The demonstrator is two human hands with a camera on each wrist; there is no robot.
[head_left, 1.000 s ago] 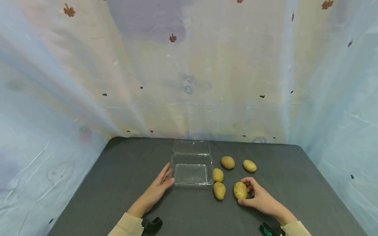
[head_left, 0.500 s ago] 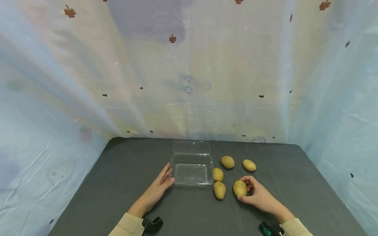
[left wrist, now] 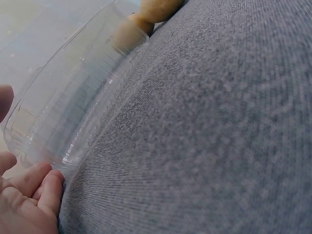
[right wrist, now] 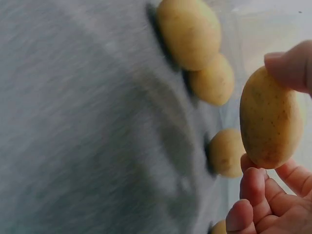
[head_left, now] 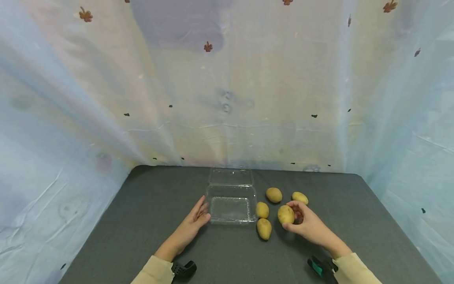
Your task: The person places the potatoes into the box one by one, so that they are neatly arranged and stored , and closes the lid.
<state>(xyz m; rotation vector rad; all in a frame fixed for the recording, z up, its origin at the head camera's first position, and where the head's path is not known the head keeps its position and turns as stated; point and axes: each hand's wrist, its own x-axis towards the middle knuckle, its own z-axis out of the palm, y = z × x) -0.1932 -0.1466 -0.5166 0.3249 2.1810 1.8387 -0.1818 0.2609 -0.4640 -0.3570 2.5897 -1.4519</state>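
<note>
My right hand [head_left: 306, 225] pinches a potato [head_left: 285, 214] between thumb and fingers, raised off the table; in the right wrist view the held potato [right wrist: 271, 118] stands upright between thumb and fingertips. My left hand [head_left: 189, 225] is at the left side of a clear plastic container [head_left: 230, 209], fingers mostly straight and touching or very near its wall. The container's lid [head_left: 230, 177] lies back, away from me, and nothing lies inside the tray. In the left wrist view, fingers [left wrist: 41, 187] lie beside the container wall [left wrist: 73, 112].
Two potatoes, one nearer [head_left: 264, 229] and one farther [head_left: 262, 210], lie along the container's right side. Another potato [head_left: 274, 195] sits behind them, and a smaller one [head_left: 300, 197] is partly behind my right hand. The grey table [head_left: 149, 205] ends at a hanging plastic curtain [head_left: 227, 138].
My right hand has lifted the potato off the table and moved it away from me and slightly left. The left hand and the container have stayed in place.
</note>
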